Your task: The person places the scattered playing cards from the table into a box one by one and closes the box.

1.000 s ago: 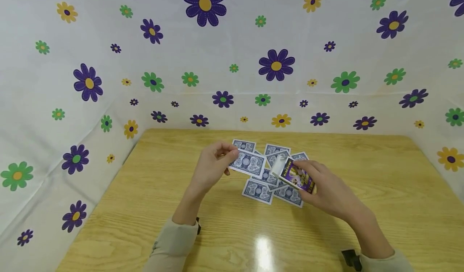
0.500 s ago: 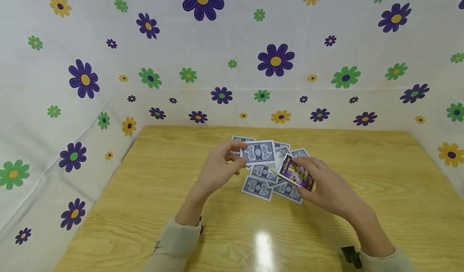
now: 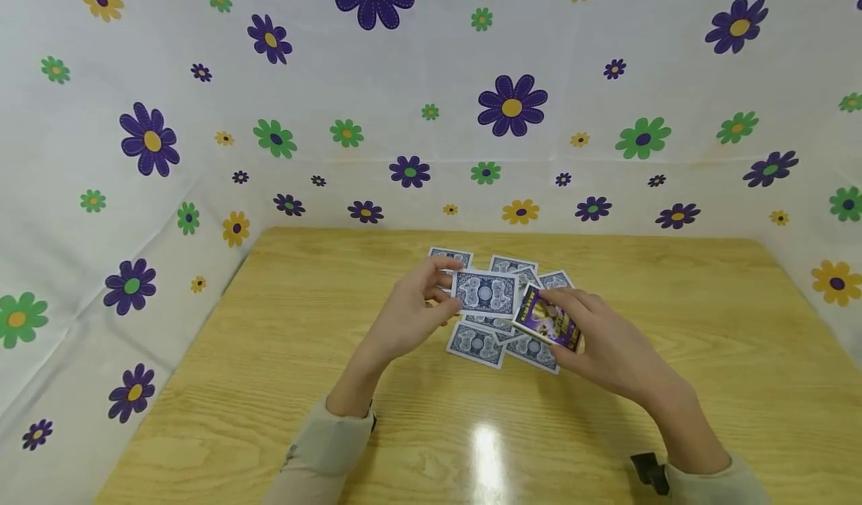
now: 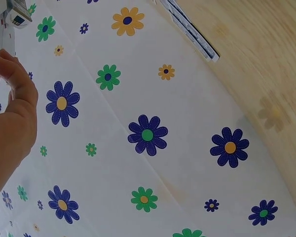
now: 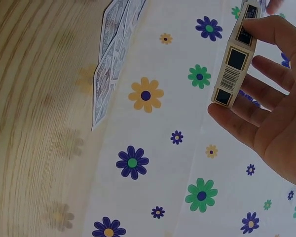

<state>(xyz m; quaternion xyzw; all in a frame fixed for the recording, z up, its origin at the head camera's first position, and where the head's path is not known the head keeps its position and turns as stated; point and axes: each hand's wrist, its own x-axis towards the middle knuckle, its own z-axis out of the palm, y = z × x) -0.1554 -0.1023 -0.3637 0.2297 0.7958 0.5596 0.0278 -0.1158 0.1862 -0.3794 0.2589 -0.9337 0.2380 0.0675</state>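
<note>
My left hand [image 3: 419, 312] pinches a blue-backed playing card [image 3: 485, 293] by its left edge, back side up, above the table. In my right hand [image 3: 609, 344] is a purple card box [image 3: 548, 318], gripped between thumb and fingers. The card's right end is at the box's upper-left end; whether it enters the box I cannot tell. A barcode side of the box [image 5: 230, 76] faces the right wrist camera. Several more playing cards [image 3: 475, 344] lie face down and overlapping on the table beneath both hands, partly hidden by the held card and box.
The wooden table [image 3: 323, 280] ends at the back against a white cloth [image 3: 438, 63] printed with flowers. More of this cloth hangs along the left and right sides. A dark strap [image 3: 649, 473] sits at the right wrist.
My left hand has brought the playing card rightward, level and up to the box end. The right hand has stayed nearly in place with the box. The view has tilted slightly.
</note>
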